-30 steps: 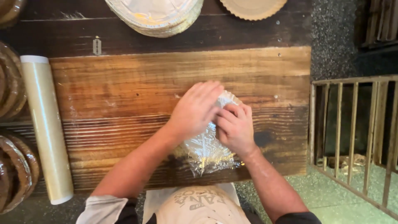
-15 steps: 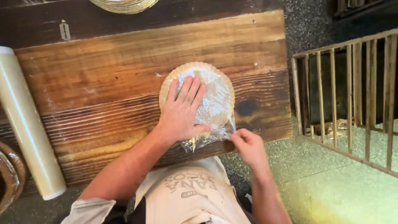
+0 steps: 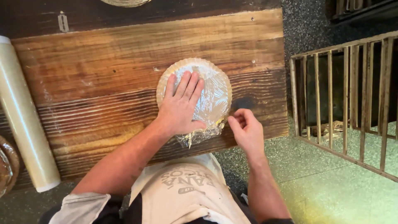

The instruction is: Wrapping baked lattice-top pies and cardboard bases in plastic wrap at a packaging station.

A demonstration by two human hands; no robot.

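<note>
Your left hand (image 3: 180, 105) is pressing flat, fingers spread, on the film-wrapped round tray (image 3: 215, 89); your right hand (image 3: 247, 130) is pinching loose film (image 3: 203, 135) at its near edge.

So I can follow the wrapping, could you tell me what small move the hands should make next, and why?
Probably the right hand should tuck the loose film bunched at the near edge under the round pastry, since the left hand already presses it flat and that film lies crumpled on the wooden board.
</note>
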